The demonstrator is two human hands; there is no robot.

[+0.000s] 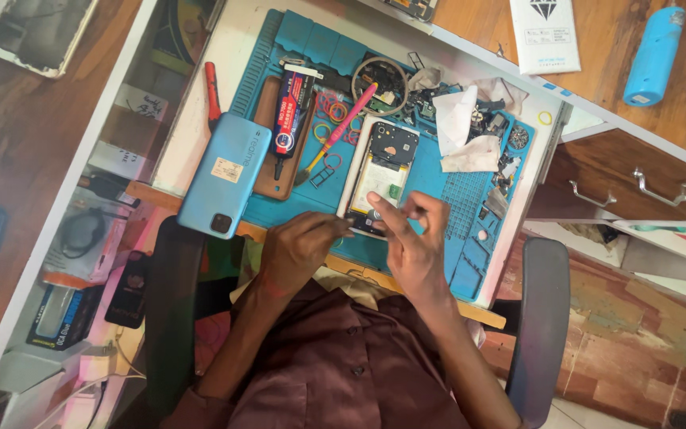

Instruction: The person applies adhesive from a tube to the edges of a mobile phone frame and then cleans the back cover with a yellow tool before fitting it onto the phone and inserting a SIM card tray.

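Landmark: the blue repair mat [446, 195] on the white desk [200, 119]; every place below is told from it.
Back cover: a light blue phone back cover [224, 175] lies over the mat's left edge.
Glue tube: left part of the mat, on a brown board [263, 111].
Your left hand [299, 250]: at the mat's near edge, fingers closed, pinching at the bottom end of the opened phone [380, 179].
Opened phone: mid-mat, insides up, bottom end toward you.
Your right hand [414, 246]: just right of the left, fingertips pinched together above the phone's bottom end; whether they grip anything, you cannot tell.
Tissue: white tissue [462, 131] on the mat's far right part.
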